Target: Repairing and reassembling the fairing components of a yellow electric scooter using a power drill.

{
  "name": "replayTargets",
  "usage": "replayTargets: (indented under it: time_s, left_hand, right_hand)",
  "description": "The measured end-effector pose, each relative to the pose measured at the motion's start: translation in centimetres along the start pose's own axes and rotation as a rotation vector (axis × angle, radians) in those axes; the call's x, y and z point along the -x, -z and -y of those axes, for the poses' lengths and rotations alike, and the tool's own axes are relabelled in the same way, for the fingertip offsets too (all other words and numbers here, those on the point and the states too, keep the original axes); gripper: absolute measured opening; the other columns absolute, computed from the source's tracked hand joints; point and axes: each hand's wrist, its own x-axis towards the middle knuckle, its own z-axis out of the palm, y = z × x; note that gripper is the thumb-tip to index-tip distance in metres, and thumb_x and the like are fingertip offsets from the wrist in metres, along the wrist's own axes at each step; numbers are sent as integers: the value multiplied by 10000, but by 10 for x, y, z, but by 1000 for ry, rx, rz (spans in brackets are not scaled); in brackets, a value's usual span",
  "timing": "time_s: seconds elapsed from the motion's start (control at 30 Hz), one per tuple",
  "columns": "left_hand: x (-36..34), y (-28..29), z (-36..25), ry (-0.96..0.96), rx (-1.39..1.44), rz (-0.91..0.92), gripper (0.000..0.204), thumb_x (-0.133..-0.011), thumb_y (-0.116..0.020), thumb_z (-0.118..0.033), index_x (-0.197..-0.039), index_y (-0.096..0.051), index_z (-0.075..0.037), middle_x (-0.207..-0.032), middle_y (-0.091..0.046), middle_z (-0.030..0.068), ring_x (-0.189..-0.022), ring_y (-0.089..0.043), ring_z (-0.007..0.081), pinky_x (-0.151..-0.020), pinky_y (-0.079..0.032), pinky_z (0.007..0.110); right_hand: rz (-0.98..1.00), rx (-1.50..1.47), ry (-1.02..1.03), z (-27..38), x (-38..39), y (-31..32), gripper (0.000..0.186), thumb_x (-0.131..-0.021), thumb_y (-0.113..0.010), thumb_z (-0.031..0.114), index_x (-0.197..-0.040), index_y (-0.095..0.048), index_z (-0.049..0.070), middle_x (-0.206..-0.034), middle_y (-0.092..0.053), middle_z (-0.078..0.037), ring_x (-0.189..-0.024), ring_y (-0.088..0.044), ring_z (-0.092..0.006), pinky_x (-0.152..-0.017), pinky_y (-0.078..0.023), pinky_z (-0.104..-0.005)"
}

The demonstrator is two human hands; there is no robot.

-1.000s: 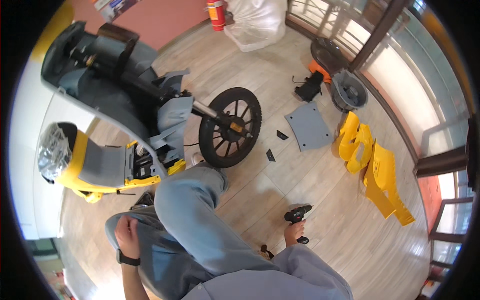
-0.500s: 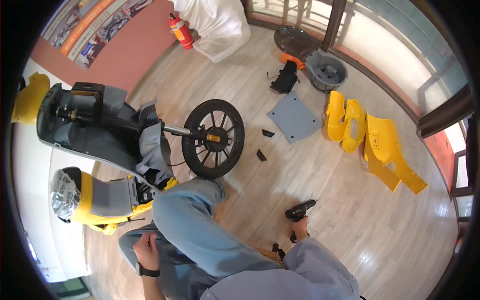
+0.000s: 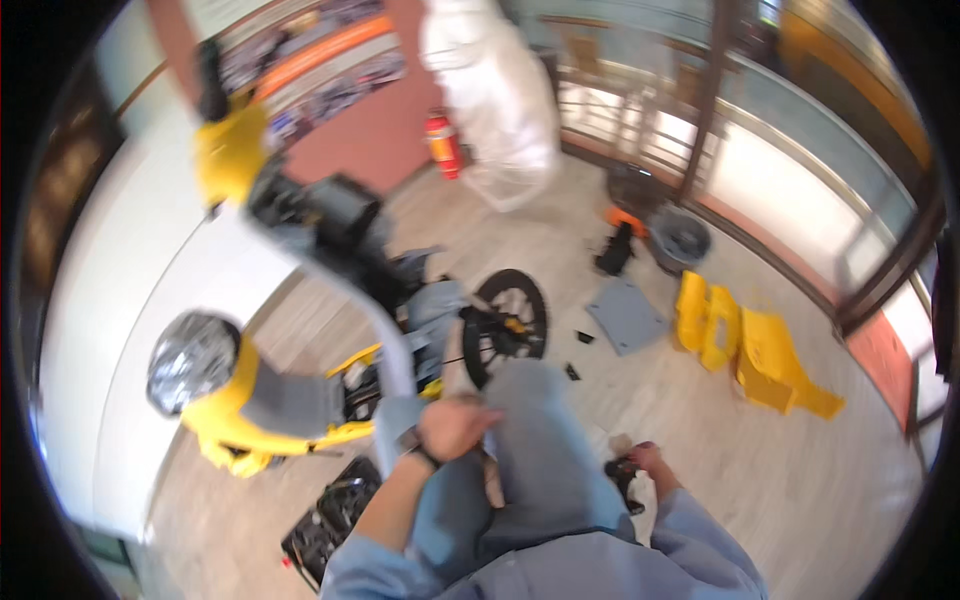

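My right hand (image 3: 648, 458), low and right of my knees, grips the black cordless drill (image 3: 620, 476); blur hides the drill's bit. A whitish patch (image 3: 642, 505) beside my wrist is too smeared to name. Over my knee hovers or rests my left hand (image 3: 457, 428), wearing a dark watch; motion smears its fingers. Ahead and left stands a partly stripped yellow scooter (image 3: 290, 408) with its grey front panel (image 3: 370, 320) exposed. The scooter's black spoked front wheel (image 3: 507, 325) is just beyond my knee.
Yellow body panels (image 3: 770, 365) lie on the floor at right, near a flat grey panel (image 3: 628, 315) and a grey tub (image 3: 679, 240). Two small black pieces (image 3: 572, 371) lie near the wheel. A black case-like item (image 3: 335, 515) sits at lower left. A red extinguisher (image 3: 441, 145) stands at the back.
My view has swung up and left, bringing the scooter's handlebar area and the black item at lower left into sight. My left hand has moved right across my knees; the drill has come closer to my legs.
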Motion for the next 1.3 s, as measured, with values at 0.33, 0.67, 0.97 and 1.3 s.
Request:
replayTargets:
  time_s: [0.33,0.67,0.97,1.3]
  left_hand:
    - [-74,-23,1,-188,18,205,524,-897,-483,-465,-633,-674,-55,-600,-599,199,-577,-603,394,-549,-490,458]
    - [-124,-105,20,-32,-167,484,526,-939,-403,-422,-780,-706,-23,-781,-678,210,-767,-673,384,-716,-531,499]
    - [-121,-93,16,-76,-242,557,427,-895,-486,-356,-666,-687,-56,-650,-642,184,-644,-654,368,-610,-531,464]
    - [-131,-109,11,-28,-212,800,388,-919,-491,-360,-795,-698,-57,-801,-668,204,-765,-655,371,-694,-519,474]
  right_hand:
    - [-160,-89,553,327,110,4,262,-927,-572,328,-849,-609,81,-795,-621,-2,-748,-582,-113,-687,-428,-262]
    - [-52,829,927,402,50,-119,284,-826,-611,312,-920,-680,53,-860,-673,-176,-805,-654,-350,-685,-509,-452]
    - [215,959,808,420,84,-168,317,-780,-661,279,-1010,-635,62,-972,-659,-194,-928,-633,-385,-756,-510,-490]
    - [291,1258,623,421,94,-173,294,-778,-616,156,-1060,-654,83,-986,-675,-159,-952,-666,-309,-775,-538,-438]
